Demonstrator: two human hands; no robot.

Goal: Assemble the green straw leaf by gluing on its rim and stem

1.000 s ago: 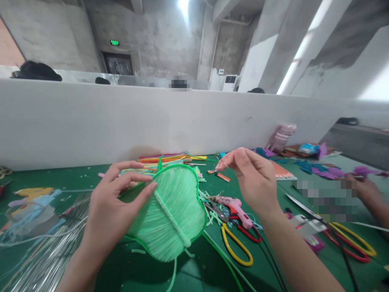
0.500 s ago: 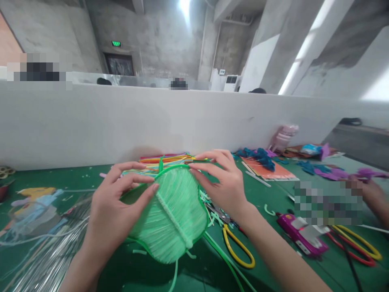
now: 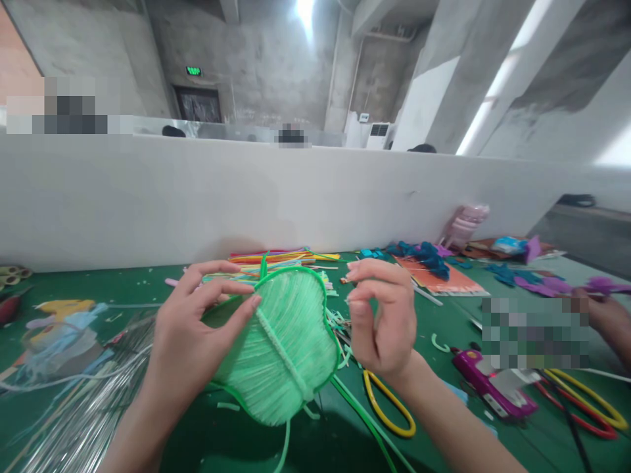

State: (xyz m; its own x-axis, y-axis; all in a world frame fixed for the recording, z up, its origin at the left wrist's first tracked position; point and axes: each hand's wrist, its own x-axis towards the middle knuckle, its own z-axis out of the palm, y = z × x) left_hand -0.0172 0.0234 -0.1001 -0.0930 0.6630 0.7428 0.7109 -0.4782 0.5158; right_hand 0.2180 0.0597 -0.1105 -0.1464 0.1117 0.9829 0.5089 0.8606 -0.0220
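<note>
A green leaf-shaped piece (image 3: 300, 309) of fuzzy pipe cleaners, with a darker green rim and a thick pale midrib, stands tilted in front of me. My left hand (image 3: 197, 328) pinches its upper left edge between thumb and fingers. Beside the leaf, to its right and apart from it, is my right hand (image 3: 384, 315). Its fingers are curled, with thumb and index tips together, and I see nothing between them. Green stems (image 3: 367, 417) stretch out below the leaf. Yellow-handled scissors (image 3: 407, 427) lie under my right wrist, their blades mostly hidden.
Colourful pipe cleaners (image 3: 286, 255) lie along the white partition (image 3: 197, 197). Silvery wires (image 3: 93, 420) and a yellow glue gun (image 3: 64, 309) are at left. At right are a magenta device (image 3: 493, 387), red-and-yellow-handled scissors (image 3: 591, 407) and another person's hand (image 3: 606, 315).
My right hand has let go of the leaf's upper edge and moved right and slightly down, curling its fingers. My left hand keeps its hold on the leaf.
</note>
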